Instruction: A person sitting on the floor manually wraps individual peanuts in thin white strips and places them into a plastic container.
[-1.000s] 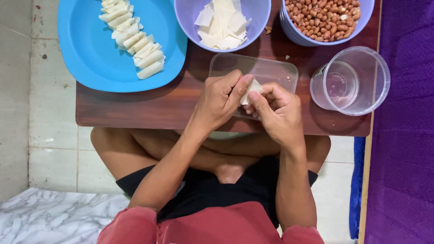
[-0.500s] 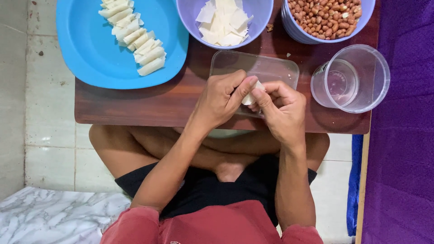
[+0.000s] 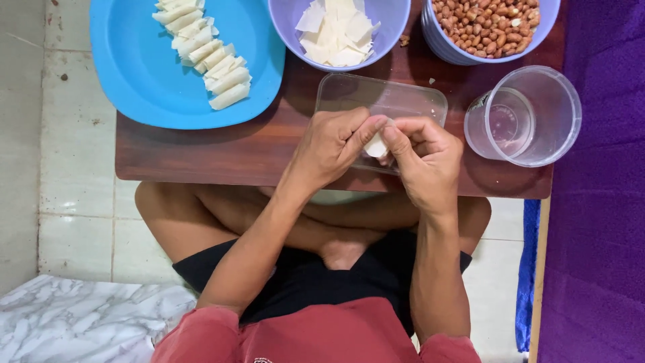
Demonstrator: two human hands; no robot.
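My left hand (image 3: 330,148) and my right hand (image 3: 426,160) meet over a clear flat plastic lid (image 3: 379,101) on a low dark wooden table (image 3: 222,151). Between the fingertips of both hands is a small white wrapper piece (image 3: 376,145), pinched and partly hidden by my thumbs. A blue plate (image 3: 134,67) at the far left carries a row of several rolled white wrappers (image 3: 205,54). A purple bowl (image 3: 289,27) holds loose white wrapper squares (image 3: 336,30). Another purple bowl (image 3: 437,37) at the far right holds peanuts (image 3: 487,23).
A clear plastic cup (image 3: 524,114) with a little water stands right of my right hand. My crossed legs sit under the table's near edge. A purple cloth (image 3: 598,202) runs along the right, tiled floor on the left, a marbled white sheet (image 3: 80,323) at bottom left.
Both hands stay together over the clear lid, fingers shifting slightly around the white piece. The view has moved a little; nothing else on the table has moved.
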